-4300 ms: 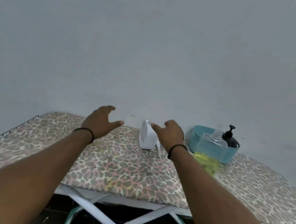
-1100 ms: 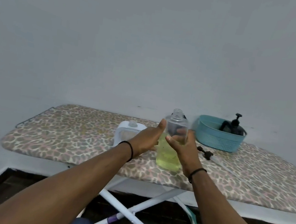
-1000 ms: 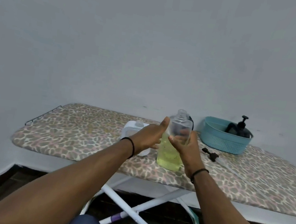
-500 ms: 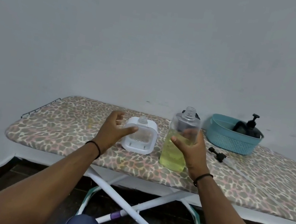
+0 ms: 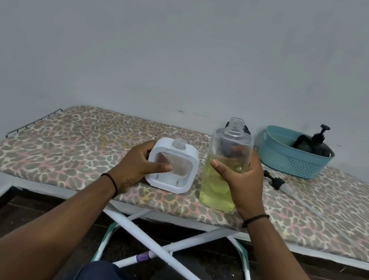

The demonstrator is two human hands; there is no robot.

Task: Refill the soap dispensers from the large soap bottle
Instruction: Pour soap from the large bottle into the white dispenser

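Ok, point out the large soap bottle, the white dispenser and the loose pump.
large soap bottle [image 5: 218,193], head view, lower body with yellow soap.
white dispenser [image 5: 190,155], head view, right frame edge.
loose pump [image 5: 274,181], head view, black collar.

The tall clear plastic soap bottle [image 5: 223,170] looks glossy and smooth, with yellow liquid showing through. Left of the bottle, the square white plastic dispenser [image 5: 173,165] has a matt frame and a clear window. Both stand on a leopard-print cloth ironing board [image 5: 76,147]; right of the bottle sits a perforated teal plastic basket [image 5: 289,161]
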